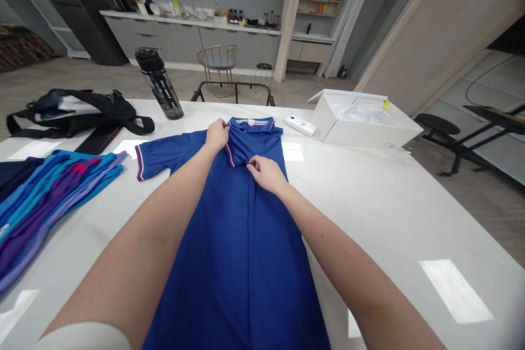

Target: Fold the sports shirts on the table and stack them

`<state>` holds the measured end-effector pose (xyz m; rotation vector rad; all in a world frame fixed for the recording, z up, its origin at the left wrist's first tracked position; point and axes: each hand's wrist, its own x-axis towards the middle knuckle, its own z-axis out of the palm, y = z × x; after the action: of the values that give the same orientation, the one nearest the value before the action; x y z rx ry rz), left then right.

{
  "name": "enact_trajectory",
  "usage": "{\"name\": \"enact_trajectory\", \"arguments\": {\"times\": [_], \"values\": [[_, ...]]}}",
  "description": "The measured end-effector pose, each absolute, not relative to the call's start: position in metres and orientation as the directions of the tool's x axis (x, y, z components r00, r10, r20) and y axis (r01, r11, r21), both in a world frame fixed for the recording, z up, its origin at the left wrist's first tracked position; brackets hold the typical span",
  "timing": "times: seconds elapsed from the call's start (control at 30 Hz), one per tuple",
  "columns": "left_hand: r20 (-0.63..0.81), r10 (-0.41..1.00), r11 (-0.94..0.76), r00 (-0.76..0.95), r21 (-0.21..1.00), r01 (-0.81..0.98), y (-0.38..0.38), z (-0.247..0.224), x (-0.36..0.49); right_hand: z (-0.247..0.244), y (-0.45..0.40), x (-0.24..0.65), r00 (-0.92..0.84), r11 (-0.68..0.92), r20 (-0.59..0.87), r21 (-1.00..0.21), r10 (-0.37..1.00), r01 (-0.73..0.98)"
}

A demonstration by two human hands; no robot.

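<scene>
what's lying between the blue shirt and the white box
A white remote-like device lies on the table between the shirt and the box, as the head view shows.

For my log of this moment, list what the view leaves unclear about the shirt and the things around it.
All in the head view:
Shirt: lower hem, cut off by the bottom edge.
Where the left hand and right hand pinch it: covered by the fingers.
Clothes pile: one end, cut off by the left edge.
Bottle: lettering, too small and blurred.
</scene>
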<state>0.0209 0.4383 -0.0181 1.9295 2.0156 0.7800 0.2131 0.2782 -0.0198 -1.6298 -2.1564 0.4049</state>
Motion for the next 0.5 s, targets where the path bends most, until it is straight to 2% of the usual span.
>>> {"name": "enact_trajectory", "arguments": {"times": [0.07, 0.13, 0.2, 0.3, 0.4, 0.5], "values": [[0.154, 0.978, 0.023, -0.139, 0.585, 0.810, 0.430, -0.027, 0.016, -0.025, 0.273, 0.214, -0.275, 0.303, 0.128, -0.460, 0.953, 0.835], [0.117, 0.980, 0.056, -0.163, 0.618, 0.784, 0.419, -0.035, 0.013, -0.029, 0.266, 0.218, -0.240, 0.293, 0.174, -0.429, 0.955, 0.855], [0.068, 0.982, 0.099, -0.176, 0.609, 0.787, 0.409, -0.039, 0.011, -0.033, 0.259, 0.224, -0.170, 0.244, 0.217, -0.388, 0.961, 0.889], [0.024, 0.985, 0.121, -0.171, 0.608, 0.784, 0.400, -0.040, 0.012, -0.039, 0.252, 0.231, -0.142, 0.204, 0.203, -0.328, 0.969, 0.923], [0.151, 0.981, -0.009, -0.123, 0.670, 0.743, 0.399, -0.037, 0.014, -0.047, 0.249, 0.234, -0.192, 0.235, 0.174, -0.276, 0.966, 0.932], [0.259, 0.959, -0.084, -0.112, 0.642, 0.762, 0.399, -0.035, 0.015, -0.052, 0.250, 0.235, -0.232, 0.252, 0.105, -0.263, 0.967, 0.931]]}}
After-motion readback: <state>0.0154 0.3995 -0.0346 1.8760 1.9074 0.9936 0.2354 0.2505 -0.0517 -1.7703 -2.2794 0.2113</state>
